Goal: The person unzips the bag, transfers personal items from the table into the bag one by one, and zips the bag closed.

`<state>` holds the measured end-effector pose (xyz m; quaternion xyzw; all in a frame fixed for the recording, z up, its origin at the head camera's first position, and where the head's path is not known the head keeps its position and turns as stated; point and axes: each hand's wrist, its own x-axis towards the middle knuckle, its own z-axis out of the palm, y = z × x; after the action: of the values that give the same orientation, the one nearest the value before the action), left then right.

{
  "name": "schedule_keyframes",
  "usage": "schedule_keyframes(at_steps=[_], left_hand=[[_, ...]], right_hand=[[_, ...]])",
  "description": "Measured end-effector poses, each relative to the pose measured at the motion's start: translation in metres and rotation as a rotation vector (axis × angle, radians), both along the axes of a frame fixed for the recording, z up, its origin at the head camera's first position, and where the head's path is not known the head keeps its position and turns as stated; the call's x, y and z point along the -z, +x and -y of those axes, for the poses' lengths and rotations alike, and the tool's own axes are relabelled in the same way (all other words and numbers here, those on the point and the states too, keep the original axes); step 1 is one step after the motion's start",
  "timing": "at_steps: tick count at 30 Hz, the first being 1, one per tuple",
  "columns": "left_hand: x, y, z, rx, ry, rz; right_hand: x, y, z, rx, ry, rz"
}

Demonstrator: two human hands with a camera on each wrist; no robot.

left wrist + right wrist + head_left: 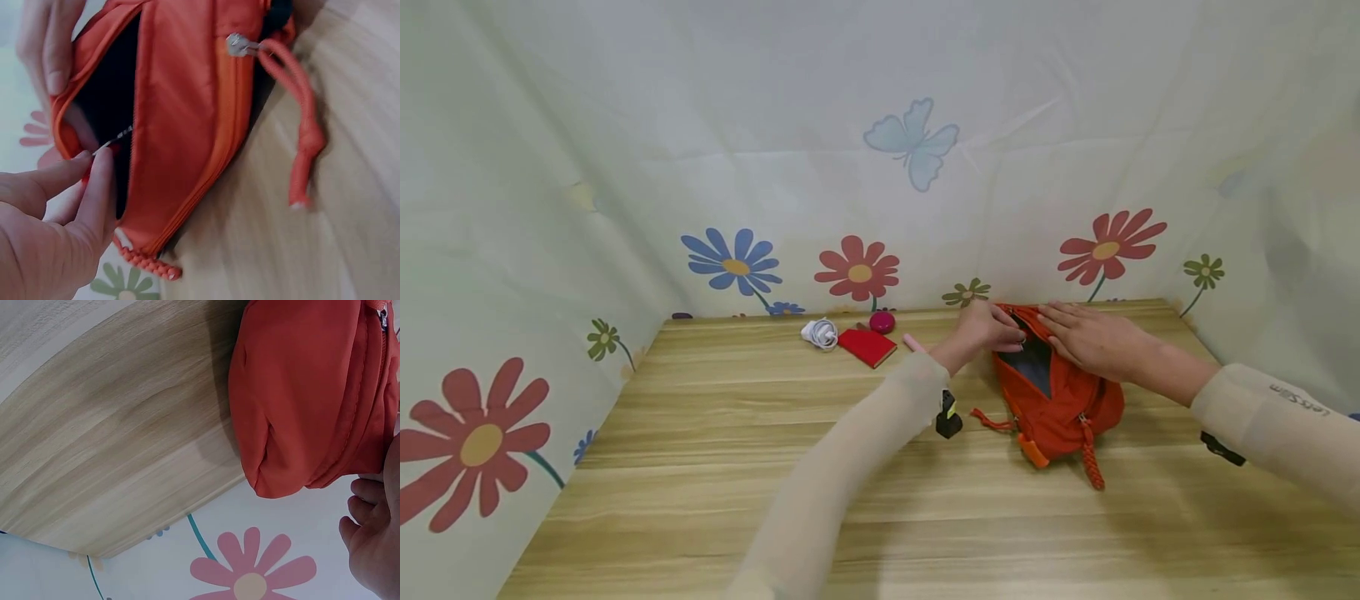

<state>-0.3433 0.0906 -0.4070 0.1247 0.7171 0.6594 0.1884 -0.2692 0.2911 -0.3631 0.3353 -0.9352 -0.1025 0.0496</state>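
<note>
Orange bag [1056,400] lying on the wooden table [775,467], right of centre near the back edge, main compartment unzipped and gaping, dark lining visible. Left hand [988,327] reaching in from the left, forearm stretched diagonally across the table, sleeve to the wrist; thumb and forefinger pressed together, pinching the zipper pull [112,141] at the far end of the opening, remaining fingers loosely curled beneath. Right hand [1093,337] laid palm-down on the upper right flank of the bag, forearm entering from the right; fingers [1060,315] straight and close together, tips at the rim of the opening; in the left-wrist view, two of these fingertips [53,78] hooked over the bag's orange edge. Second zipper pull with braided orange cord [303,125] lying on the table beside the bag. In the right-wrist view, only the closed side of the bag [300,394] and the heel of the hand visible, finger spread not determinable there. Behind the left arm, near the back wall: white coiled cable [820,333], red booklet [867,346], pink round case [882,322]. Floral cloth [850,167] enclosing the table on three sides.
</note>
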Motion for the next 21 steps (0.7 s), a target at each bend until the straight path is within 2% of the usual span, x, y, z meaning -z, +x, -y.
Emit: schedule_keyframes(at_steps=[3,8,11,15,17,21], left_hand=[[0.004,0.004,-0.003,0.048,-0.013,-0.004],[0.003,0.009,-0.003,0.175,-0.14,-0.101],[0.0,0.008,-0.002,0.241,-0.272,-0.196],[-0.006,0.005,0.004,0.272,-0.398,-0.313],[-0.008,0.004,0.008,0.277,-0.405,-0.324],[-0.016,0.005,0.021,0.286,-0.36,-0.288]], right_hand=[[0.0,0.0,0.0,-0.003,-0.001,0.0],[0.0,-0.001,-0.001,-0.006,0.004,-0.004],[-0.001,-0.001,-0.001,-0.01,0.001,-0.003],[-0.002,0.0,0.0,-0.011,0.002,-0.004],[-0.002,0.001,0.0,-0.004,0.004,-0.003],[-0.001,0.001,-0.001,0.01,0.001,0.008]])
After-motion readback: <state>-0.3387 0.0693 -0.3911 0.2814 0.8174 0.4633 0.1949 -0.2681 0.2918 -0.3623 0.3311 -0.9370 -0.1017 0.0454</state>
